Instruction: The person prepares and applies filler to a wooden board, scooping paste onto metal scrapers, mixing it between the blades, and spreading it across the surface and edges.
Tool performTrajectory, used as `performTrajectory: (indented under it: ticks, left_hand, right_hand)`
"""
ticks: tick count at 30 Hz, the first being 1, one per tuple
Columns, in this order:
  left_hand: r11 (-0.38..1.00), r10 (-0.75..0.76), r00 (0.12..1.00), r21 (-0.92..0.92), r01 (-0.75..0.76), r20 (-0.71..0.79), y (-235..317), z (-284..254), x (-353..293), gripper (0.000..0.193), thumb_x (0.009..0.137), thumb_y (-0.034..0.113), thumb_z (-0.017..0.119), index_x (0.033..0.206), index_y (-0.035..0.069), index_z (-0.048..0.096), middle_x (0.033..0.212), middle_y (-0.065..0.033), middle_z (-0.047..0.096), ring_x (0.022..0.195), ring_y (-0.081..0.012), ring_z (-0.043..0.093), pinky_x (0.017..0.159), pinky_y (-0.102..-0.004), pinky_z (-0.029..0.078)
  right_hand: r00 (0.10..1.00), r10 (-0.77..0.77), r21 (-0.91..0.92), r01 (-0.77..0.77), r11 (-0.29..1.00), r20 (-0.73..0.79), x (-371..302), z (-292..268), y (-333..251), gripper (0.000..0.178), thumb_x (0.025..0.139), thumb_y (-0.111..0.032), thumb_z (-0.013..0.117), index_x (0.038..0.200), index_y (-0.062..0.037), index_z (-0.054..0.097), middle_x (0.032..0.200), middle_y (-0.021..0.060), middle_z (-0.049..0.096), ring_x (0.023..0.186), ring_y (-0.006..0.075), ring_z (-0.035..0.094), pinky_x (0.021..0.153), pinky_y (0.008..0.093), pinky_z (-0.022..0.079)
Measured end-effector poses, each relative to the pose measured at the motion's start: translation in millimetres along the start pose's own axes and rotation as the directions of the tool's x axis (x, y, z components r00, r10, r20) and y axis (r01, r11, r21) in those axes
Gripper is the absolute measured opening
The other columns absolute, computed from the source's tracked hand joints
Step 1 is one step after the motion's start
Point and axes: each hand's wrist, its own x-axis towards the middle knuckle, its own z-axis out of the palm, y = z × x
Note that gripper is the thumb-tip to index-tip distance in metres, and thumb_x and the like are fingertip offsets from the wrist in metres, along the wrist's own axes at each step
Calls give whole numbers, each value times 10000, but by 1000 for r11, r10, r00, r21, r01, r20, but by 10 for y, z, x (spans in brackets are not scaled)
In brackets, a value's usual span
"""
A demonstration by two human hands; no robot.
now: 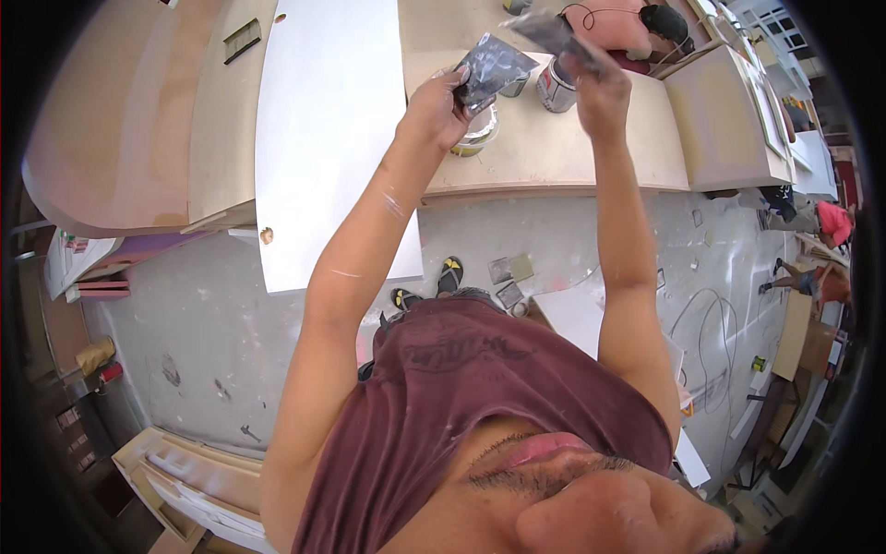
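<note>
My left hand (441,109) grips a dark, square flat plate (496,70) by its left edge; pale smears cover its face. My right hand (604,92) is closed around a dark flat blade like a putty spreader (546,35), blurred by motion and tilted above the bench. The two plates are close together, and whether they touch I cannot tell. Partly hidden under my left hand stands an open tub (476,138) with a whitish smeared rim. Between my hands, a metal tin (556,90) stands on the wooden bench top (591,152).
A long white panel (328,120) lies across the benches to the left. Beyond the tin, a person in a pink top (604,23) bends near a dark cable. A wooden box-like unit (734,120) stands at right. Flat squares (510,270) lie on the grey floor near my feet.
</note>
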Motion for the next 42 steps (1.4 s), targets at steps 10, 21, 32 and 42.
performTrajectory:
  ticks: [10,21,32,42]
  left_hand:
    - [983,152,963,69,-171,221,80,257,-583,282,956,76,519,1217,3,437,1095,-98,577,922,-186,620,788,-358,569]
    - [964,253,965,67,-257,69,184,-305,-1622,326,920,99,601,1205,16,466,996,-69,611,801,-133,612,624,-271,539]
    - [987,158,987,27,-158,4,545,-1644,-2659,400,920,95,595,1267,8,415,1007,-76,617,812,-136,631,608,-270,555]
    - [961,221,974,158,-227,54,752,-2184,-3183,404,901,113,638,1244,-15,467,869,-56,643,673,-104,607,501,-232,489]
  right_hand:
    - [857,-484,-88,504,859,177,-543,16,-298,512,750,224,490,1140,-63,655,1215,120,636,1163,270,591,979,314,465]
    - [988,128,504,-66,861,-91,-1535,651,-964,311,932,-13,558,1239,36,546,1094,110,653,989,190,643,868,340,538]
    - [981,81,372,-9,928,-176,-2788,1896,-1457,350,935,-42,577,1263,59,511,1033,78,657,905,104,611,774,220,499]
    - [958,284,76,-286,955,39,-3462,2385,-1702,368,951,-94,559,1293,38,525,1000,41,650,852,58,560,724,197,459]
